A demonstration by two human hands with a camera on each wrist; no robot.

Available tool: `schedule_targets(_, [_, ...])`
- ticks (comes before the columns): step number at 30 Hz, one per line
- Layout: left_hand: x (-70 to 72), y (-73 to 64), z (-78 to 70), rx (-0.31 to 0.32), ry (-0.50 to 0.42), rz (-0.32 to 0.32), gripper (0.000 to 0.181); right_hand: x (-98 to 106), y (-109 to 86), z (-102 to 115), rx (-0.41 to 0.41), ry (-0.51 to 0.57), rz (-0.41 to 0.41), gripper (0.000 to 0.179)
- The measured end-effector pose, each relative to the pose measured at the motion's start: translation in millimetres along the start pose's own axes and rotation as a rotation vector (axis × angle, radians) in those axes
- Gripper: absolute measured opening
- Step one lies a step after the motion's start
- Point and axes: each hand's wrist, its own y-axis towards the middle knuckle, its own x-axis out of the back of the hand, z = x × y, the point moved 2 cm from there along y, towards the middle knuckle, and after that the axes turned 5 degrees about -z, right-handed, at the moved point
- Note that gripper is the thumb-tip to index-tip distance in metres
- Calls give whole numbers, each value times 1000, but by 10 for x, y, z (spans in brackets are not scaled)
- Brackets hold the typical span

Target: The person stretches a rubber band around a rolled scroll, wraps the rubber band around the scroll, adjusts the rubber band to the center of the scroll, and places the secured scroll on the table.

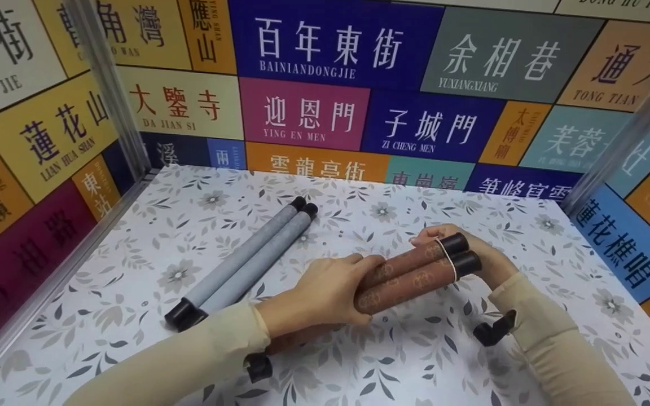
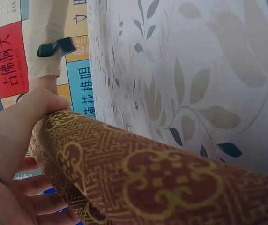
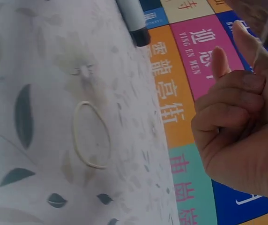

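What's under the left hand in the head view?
Brown rolls, gripped by the left hand. They stick out past it on the picture's right, and some brown shows below it. The stretch directly beneath the hand is covered.

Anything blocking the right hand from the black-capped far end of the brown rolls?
Nothing visible does. The right hand is close behind that end of the brown rolls, near the pale band around them. The loose band and grey rolls lie on the table, not between.
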Motion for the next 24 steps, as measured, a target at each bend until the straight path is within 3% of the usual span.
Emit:
schedule_targets(1, [5, 6, -5, -3, -2, 16, 89, 55, -7, -6, -56, 80, -20, 21])
schedule_targets(2, [6, 14, -8, -7, -7, 29, 89, 99, 1, -14, -81, 83, -3, 22])
schedule_targets(7, [-31, 3, -4, -82, -4, 79, 90, 229, 109, -99, -126, -18, 100, 25])
schedule_targets(9, [-57, -9, 1, -110, 13, 83, 88, 239, 155, -120, -164, -55, 76, 24])
schedule_targets(13, [-110, -29, 11, -108, 44, 67, 83, 189, 173, -88, -221, -79, -57, 20])
schedule_targets(17, [-145, -35, 40, -73, 66, 59, 79, 114, 127, -5, -159, -93, -127, 16])
schedule_targets(21, [-147, -41, 81, -27, 74, 48, 81, 46, 117, 29, -44, -232, -101, 15])
schedule_targets(24, [-159, -44, 96, 4, 59, 26, 85, 22, 103, 19, -9, -319, -77, 20])
